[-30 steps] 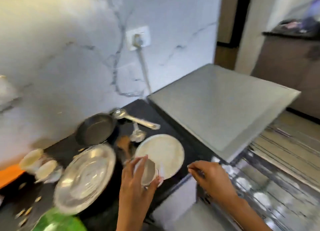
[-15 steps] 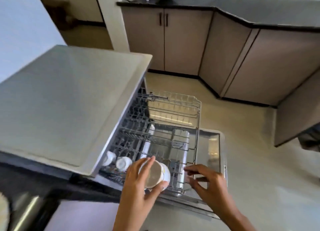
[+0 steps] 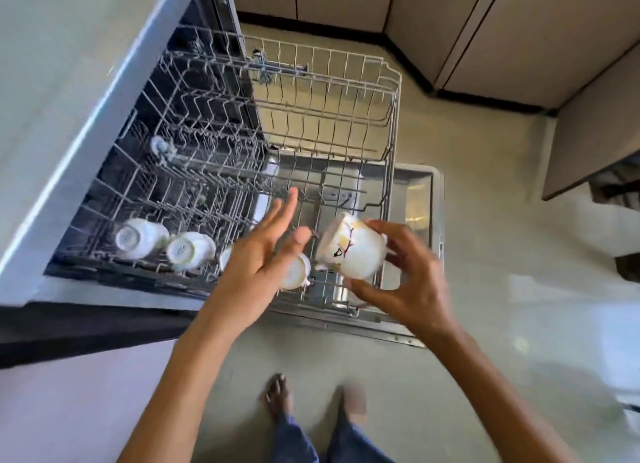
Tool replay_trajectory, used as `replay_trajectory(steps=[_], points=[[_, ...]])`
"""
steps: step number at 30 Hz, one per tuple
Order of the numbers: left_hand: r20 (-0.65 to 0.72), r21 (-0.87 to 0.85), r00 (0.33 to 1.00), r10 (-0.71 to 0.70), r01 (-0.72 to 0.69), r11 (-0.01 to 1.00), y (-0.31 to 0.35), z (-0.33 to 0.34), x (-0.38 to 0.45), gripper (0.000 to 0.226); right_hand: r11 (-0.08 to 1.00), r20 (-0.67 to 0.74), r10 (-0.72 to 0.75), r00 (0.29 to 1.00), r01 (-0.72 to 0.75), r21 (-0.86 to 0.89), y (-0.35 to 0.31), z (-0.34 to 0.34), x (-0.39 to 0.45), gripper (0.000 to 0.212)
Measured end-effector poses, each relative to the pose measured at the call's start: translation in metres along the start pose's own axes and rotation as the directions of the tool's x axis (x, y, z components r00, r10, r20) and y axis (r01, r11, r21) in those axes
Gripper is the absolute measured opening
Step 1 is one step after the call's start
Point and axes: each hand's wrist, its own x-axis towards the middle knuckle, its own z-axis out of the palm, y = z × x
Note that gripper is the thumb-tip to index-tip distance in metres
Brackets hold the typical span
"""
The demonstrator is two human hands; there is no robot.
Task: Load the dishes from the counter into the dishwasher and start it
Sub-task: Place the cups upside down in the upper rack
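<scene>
My right hand (image 3: 401, 282) grips a white patterned cup (image 3: 351, 249), tilted on its side, above the front right corner of the pulled-out wire rack (image 3: 388, 140) of the dishwasher. My left hand (image 3: 263, 251) hovers just left of the cup with straight fingers, holding nothing. Two white cups (image 3: 138, 238) (image 3: 188, 250) lie upside down along the rack's near edge. A third cup (image 3: 296, 272) sits partly hidden behind my left hand.
The dishwasher's open door (image 3: 419, 192) lies flat below the rack. The grey dishwasher top (image 3: 59, 64) fills the left. Beige cabinets (image 3: 485, 29) line the far wall. My feet (image 3: 280, 393) stand on the tiled floor just before the door.
The cup has passed from my left hand to my right. My view has swung from the counter down onto the rack. My left hand has opened beside the cup.
</scene>
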Motion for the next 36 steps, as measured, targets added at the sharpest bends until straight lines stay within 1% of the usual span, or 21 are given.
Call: replay_trajectory(steps=[1, 2, 3, 4, 5, 7, 9, 12, 15, 17, 18, 22, 24, 27, 33, 36], points=[[-0.010, 0.205, 0.999, -0.031, 0.032, 0.978, -0.012, -0.004, 0.000, 0.067, 0.997, 0.000, -0.002, 1.000, 0.002, -0.079, 0.007, -0.007, 0.004, 0.071], [-0.005, 0.427, 0.999, -0.048, 0.045, 0.903, -0.025, -0.005, -0.001, 0.070, 0.987, 0.014, 0.003, 1.000, -0.001, -0.160, 0.013, -0.013, 0.009, 0.072], [0.019, 0.592, 0.999, -0.045, 0.025, 0.805, -0.036, -0.002, -0.003, 0.074, 0.970, 0.045, 0.003, 0.999, 0.008, -0.241, 0.019, -0.019, 0.014, 0.073], [0.068, 0.682, 0.997, -0.033, -0.022, 0.731, -0.045, 0.003, -0.006, 0.076, 0.949, 0.094, -0.002, 0.996, 0.032, -0.314, 0.024, -0.022, 0.019, 0.075], [0.128, 0.724, 0.991, -0.025, -0.076, 0.686, -0.050, 0.009, -0.011, 0.076, 0.927, 0.155, -0.006, 0.988, 0.063, -0.370, 0.027, -0.025, 0.024, 0.076], [0.183, 0.756, 0.983, -0.028, -0.122, 0.643, -0.057, 0.020, -0.017, 0.074, 0.886, 0.278, 0.025, 0.960, 0.108, -0.451, 0.030, -0.023, 0.034, 0.077], [0.156, 0.763, 0.987, -0.038, -0.096, 0.639, -0.059, 0.024, -0.019, 0.072, 0.838, 0.368, 0.081, 0.926, 0.137, -0.529, 0.029, -0.015, 0.043, 0.078], [0.128, 0.754, 0.991, -0.050, -0.064, 0.653, -0.060, 0.027, -0.018, 0.078, 0.757, 0.454, 0.148, 0.878, 0.195, -0.624, 0.027, 0.003, 0.050, 0.076], [0.115, 0.759, 0.991, -0.066, -0.045, 0.650, -0.057, 0.028, -0.016, 0.088, 0.692, 0.511, 0.180, 0.841, 0.261, -0.674, 0.028, 0.022, 0.051, 0.075], [0.110, 0.765, 0.990, -0.087, -0.028, 0.644, -0.055, 0.029, -0.014, 0.099, 0.676, 0.526, 0.190, 0.829, 0.278, -0.683, 0.030, 0.032, 0.051, 0.074], [0.100, 0.767, 0.991, -0.094, -0.016, 0.642, -0.055, 0.030, -0.013, 0.101, 0.673, 0.529, 0.195, 0.826, 0.280, -0.685, 0.033, 0.036, 0.050, 0.072], [0.076, 0.771, 0.993, -0.089, -0.002, 0.637, -0.055, 0.033, -0.012, 0.093, 0.643, 0.553, 0.218, 0.805, 0.308, -0.702, 0.042, 0.046, 0.043, 0.070], [0.071, 0.769, 0.995, -0.068, -0.011, 0.639, -0.057, 0.034, -0.013, 0.088, 0.651, 0.547, 0.235, 0.803, 0.288, -0.702, 0.046, 0.050, 0.039, 0.071], [0.057, 0.769, 0.997, -0.057, -0.008, 0.640, -0.060, 0.035, -0.014, 0.084, 0.661, 0.517, 0.246, 0.820, 0.248, -0.708, 0.052, 0.054, 0.034, 0.070], [0.040, 0.790, 0.998, -0.039, -0.008, 0.614, -0.063, 0.036, -0.014, 0.067, 0.684, 0.530, 0.209, 0.822, 0.264, -0.680, 0.058, 0.055, 0.025, 0.072], [0.028, 0.784, 0.999, -0.021, -0.009, 0.621, -0.064, 0.036, -0.014, 0.068, 0.696, 0.540, 0.212, 0.815, 0.262, -0.669, 0.057, 0.053, 0.024, 0.071]])
